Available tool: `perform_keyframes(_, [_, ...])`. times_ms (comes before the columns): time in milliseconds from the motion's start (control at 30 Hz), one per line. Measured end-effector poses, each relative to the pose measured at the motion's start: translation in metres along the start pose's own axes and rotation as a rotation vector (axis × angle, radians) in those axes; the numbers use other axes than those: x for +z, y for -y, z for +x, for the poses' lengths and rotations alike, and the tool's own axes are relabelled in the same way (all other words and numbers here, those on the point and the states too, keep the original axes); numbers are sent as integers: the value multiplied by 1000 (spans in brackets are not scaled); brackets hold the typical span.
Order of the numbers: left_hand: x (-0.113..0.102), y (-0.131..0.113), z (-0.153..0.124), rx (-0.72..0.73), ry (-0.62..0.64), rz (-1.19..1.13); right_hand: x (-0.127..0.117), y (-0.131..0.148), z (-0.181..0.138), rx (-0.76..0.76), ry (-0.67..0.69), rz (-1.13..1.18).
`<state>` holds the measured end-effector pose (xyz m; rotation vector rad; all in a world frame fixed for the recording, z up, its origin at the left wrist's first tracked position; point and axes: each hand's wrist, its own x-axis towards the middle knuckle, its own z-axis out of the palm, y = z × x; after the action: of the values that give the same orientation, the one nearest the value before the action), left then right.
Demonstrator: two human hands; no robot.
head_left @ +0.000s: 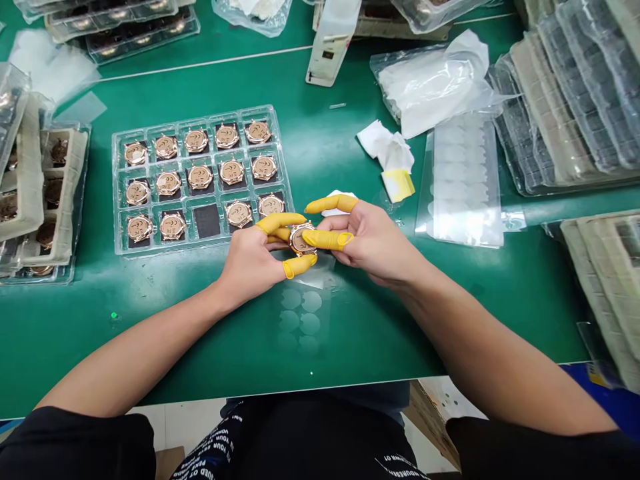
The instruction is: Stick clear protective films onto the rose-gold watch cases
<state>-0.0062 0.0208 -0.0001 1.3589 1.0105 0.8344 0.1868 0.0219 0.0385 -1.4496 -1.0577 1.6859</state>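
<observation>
The person sits at a green table (pixel 350 320) and holds a small gold watch case (pixel 301 239) up in both hands, just in front of a clear tray (pixel 200 180). The left hand (pixel 253 257) pinches the case from the left side, its fingers (pixel 280 223) closed on it, with the thumb under it. The right hand (pixel 373 243) pinches the case from the right, one finger pressed on its top and another finger sticking out straight and touching nothing. The fingertips on both hands wear little yellow caps.

The tray lies flat on the table, just behind the hands. It has three rows of pockets, and almost all hold a gold case like the one in the hands. One pocket (pixel 207 221) in the front row is dark and bare.

To the right of the hands lies a plastic sheet (pixel 465 180). Near it sits a crumpled white wipe (pixel 387 147).
</observation>
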Motion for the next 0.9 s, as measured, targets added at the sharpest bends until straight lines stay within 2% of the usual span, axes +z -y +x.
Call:
perform_keyframes(133, [0, -3, -1, -4, -21, -1, -5, -4, -1, -58, -11, -70])
perform_keyframes(200, [-1, -4, -1, -21, -31, -17, -17, -4, 5, -249, -143, -248])
perform_keyframes(267, [-1, -5, 1, -41, -40, -40, -33, -6, 15, -496, -343, -489])
perform_keyframes(333, [0, -7, 3, -68, -49, -68, -48, -11, 26, -616, -438, -695])
perform_keyframes(433, [0, -7, 5, -98, -53, -104, -59, -22, 37, -563, -396, -817])
perform_keyframes(533, [0, -5, 5, -90, -51, -117, -59, -21, 42, -559, -434, -778])
perform_keyframes(600, [0, -3, 4, -68, -56, -113, -58, -2, 48, -592, -515, -682])
perform_keyframes(700, [-1, -2, 4, -79, -52, -119, -62, 61, 67, -717, -644, -609])
perform_keyframes(733, [-1, -1, 4, -91, -53, -121, -64, 89, 76, -788, -698, -656])
perform_keyframes(833, [-2, 0, 4, -92, -59, -109, -71, 163, 106, -771, -754, -957])
perform_keyframes(900, [-2, 2, 4, -64, -54, -101, -76, 191, 129, -717, -725, -978])
